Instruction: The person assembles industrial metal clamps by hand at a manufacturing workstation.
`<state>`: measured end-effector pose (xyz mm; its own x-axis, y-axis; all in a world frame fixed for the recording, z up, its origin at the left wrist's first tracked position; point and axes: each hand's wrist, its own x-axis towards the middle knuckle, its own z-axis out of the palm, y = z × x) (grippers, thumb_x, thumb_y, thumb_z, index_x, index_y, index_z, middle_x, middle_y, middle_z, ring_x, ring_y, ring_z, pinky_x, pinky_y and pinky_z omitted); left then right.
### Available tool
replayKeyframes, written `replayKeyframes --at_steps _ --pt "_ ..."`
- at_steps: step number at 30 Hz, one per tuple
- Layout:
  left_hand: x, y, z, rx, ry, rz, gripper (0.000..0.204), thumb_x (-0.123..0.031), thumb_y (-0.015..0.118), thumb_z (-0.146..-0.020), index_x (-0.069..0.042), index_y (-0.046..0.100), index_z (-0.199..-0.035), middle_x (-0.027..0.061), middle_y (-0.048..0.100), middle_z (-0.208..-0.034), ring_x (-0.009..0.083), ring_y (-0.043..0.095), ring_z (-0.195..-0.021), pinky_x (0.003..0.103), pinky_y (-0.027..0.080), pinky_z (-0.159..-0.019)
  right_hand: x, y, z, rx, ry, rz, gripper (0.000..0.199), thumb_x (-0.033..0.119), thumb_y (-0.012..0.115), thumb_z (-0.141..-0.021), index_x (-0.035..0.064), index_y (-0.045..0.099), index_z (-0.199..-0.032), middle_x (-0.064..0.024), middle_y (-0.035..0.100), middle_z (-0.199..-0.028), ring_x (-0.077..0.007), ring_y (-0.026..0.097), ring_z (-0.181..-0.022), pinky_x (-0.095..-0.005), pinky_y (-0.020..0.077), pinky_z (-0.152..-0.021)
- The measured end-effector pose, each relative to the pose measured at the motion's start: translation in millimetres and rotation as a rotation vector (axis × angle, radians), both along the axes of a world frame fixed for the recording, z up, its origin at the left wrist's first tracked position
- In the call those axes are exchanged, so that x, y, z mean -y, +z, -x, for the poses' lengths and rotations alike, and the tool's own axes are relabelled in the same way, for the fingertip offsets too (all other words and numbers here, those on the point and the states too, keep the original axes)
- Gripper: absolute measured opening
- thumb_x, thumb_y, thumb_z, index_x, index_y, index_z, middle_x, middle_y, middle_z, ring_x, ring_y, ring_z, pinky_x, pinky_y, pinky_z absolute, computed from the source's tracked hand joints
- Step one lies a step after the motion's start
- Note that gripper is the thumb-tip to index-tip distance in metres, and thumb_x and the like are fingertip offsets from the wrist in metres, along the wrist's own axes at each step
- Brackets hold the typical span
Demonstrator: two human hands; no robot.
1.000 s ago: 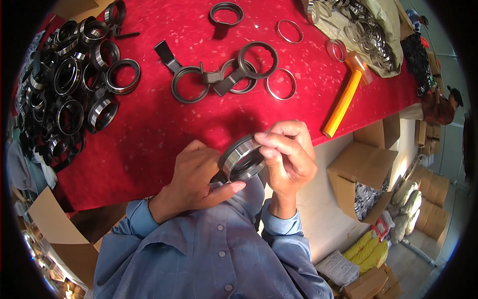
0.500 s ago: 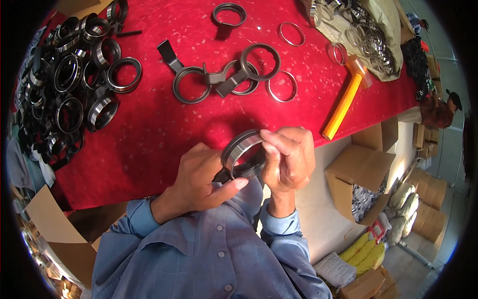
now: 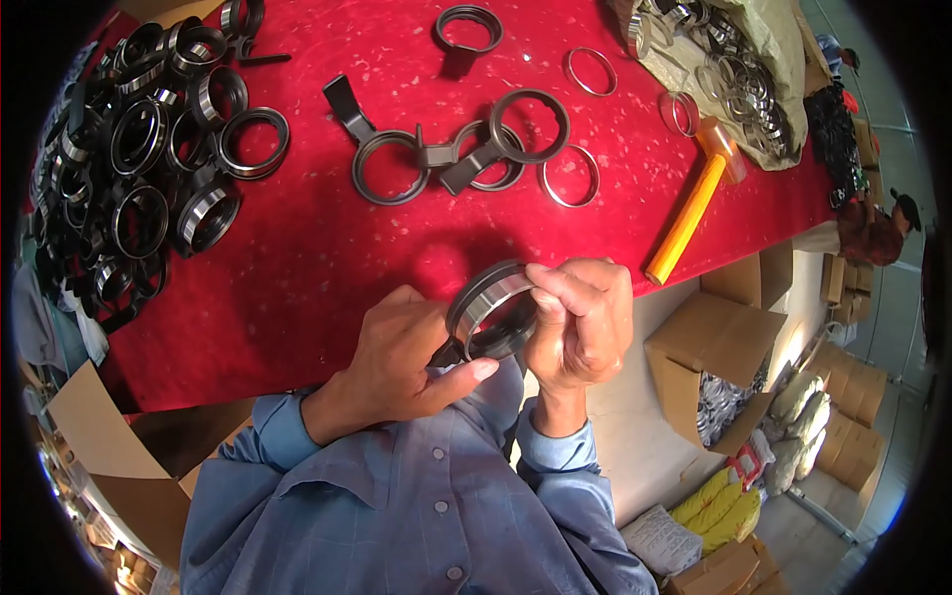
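Observation:
Both of my hands hold one black ring [image 3: 486,300] with a shiny metal band inside it, tilted above the near edge of the red-covered table. My left hand [image 3: 397,349] grips its left side, with the thumb along the lower rim. At the upper right rim, my right hand [image 3: 583,322] pinches with thumb and forefinger, the other fingers curled in. Whether the right fingertips grip the band or the outer ring, I cannot tell. Beyond the hands lie several black rings with flat tabs [image 3: 471,171], some overlapping, and a thin metal ring [image 3: 597,180].
A heap of black rings [image 3: 139,223] covers the table's left side. At right lies a mallet with a yellow handle [image 3: 684,223], near a sack [image 3: 778,99] of metal rings. Cardboard boxes [image 3: 719,332] stand on the floor to the right. A person [image 3: 873,228] is at far right.
My view has shifted slightly, so the things on the table sit a little further right. The held ring has tilted a bit, showing more of its opening. Both hands keep their grip.

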<state>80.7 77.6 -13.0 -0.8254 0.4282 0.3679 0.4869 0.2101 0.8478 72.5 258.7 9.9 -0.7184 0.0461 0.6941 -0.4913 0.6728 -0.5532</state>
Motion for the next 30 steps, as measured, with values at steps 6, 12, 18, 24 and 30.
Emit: replayKeyframes --at_steps 6,12,18,24,30 --pt "3 -2 -2 -0.033 0.004 0.015 0.031 -0.032 0.079 -0.078 -0.008 0.061 -0.087 0.0041 0.06 -0.068 0.0216 0.059 -0.058 0.035 0.039 -0.06 3 1 -1 0.01 0.018 0.013 0.019 0.0 0.076 -0.074 0.0042 0.071 -0.092 -0.0093 0.062 -0.079 -0.0218 0.059 -0.064 -0.0306 0.0451 -0.053" --pt "9 6 9 -0.285 0.075 0.23 0.044 -0.041 0.081 -0.076 -0.002 0.064 -0.09 0.0058 0.058 -0.073 0.0218 0.055 -0.064 0.038 0.039 -0.07 3 -14 -5 0.009 0.097 0.284 0.048 0.042 0.065 -0.095 -0.0033 0.063 -0.112 -0.0175 0.062 -0.097 -0.0199 0.061 -0.077 -0.0316 0.0488 -0.065" --pt "14 2 14 -0.154 0.049 0.029 0.04 -0.038 0.08 -0.078 -0.004 0.066 -0.094 0.0067 0.062 -0.079 0.0249 0.056 -0.068 0.039 0.04 -0.069 -2 -17 -17 0.556 0.519 0.927 0.061 0.035 0.07 -0.095 -0.0107 0.051 -0.131 -0.0154 0.06 -0.118 -0.0202 0.062 -0.106 -0.0315 0.0495 -0.091" --pt "8 -6 2 0.047 0.037 -0.133 0.044 -0.02 0.083 -0.075 -0.005 0.065 -0.112 0.0091 0.068 -0.095 0.0302 0.065 -0.084 0.04 0.051 -0.077 3 -18 -19 0.611 0.599 1.044 0.053 0.023 0.065 -0.098 -0.0092 0.048 -0.137 -0.0155 0.063 -0.12 -0.0209 0.062 -0.11 -0.0345 0.0484 -0.098" --pt "6 3 0 0.167 0.014 -0.039 0.039 -0.022 0.082 -0.077 -0.006 0.065 -0.108 0.0071 0.068 -0.091 0.0271 0.064 -0.076 0.038 0.05 -0.07 3 -16 -20 0.678 0.548 1.036 0.046 0.021 0.06 -0.101 -0.0088 0.05 -0.135 -0.0136 0.064 -0.112 -0.0191 0.062 -0.106 -0.0319 0.0482 -0.094"
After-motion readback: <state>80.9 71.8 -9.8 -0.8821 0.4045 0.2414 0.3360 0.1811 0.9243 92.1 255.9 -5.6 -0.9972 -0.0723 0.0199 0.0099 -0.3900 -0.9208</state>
